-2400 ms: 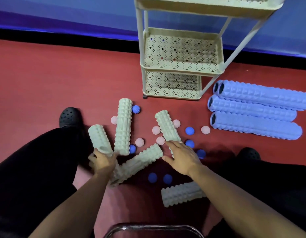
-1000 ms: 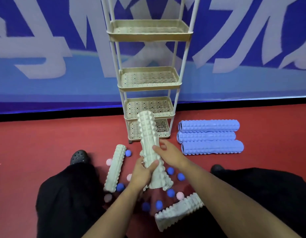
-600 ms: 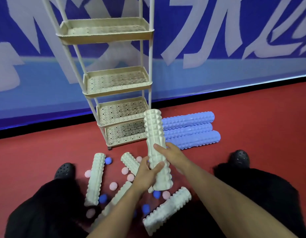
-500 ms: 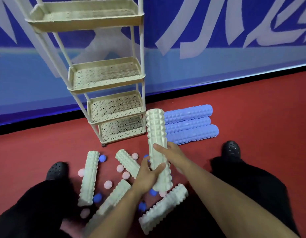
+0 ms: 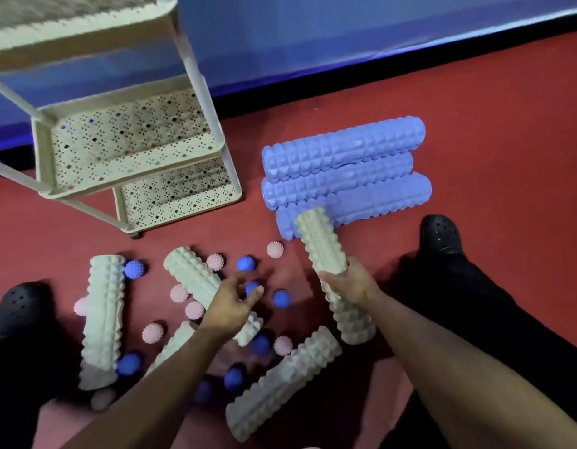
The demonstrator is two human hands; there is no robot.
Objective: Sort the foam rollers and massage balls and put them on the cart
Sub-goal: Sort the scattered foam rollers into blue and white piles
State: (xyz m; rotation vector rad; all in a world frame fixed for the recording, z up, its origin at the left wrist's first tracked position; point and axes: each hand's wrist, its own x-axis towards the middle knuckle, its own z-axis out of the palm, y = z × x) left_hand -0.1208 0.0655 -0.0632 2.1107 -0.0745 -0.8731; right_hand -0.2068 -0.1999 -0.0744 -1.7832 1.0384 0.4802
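One pale roller [image 5: 326, 251] was off the floor, gripped near its middle by the right hand [image 5: 348, 281], fingers curled round it; its long axis ran from near the right knee up and away, its far end over the nearest of the three blue rollers [image 5: 345, 163] stacked side by side on the floor. The cart [image 5: 228, 176] stood to the left of that far end, across a strip of bare red floor [image 5: 475, 108], its two lower shelves seemingly bare. So the coming move probably called for swinging the roller leftward and turning it to lie along a shelf. The left hand [image 5: 230, 306] held nothing, fingers loosely spread above another pale roller [image 5: 191, 275] lying slantwise among pink and blue balls [image 5: 246, 263]; it was the nearer hand to that roller and the scattered balls. Three more pale rollers lay on the floor toward the person's legs.
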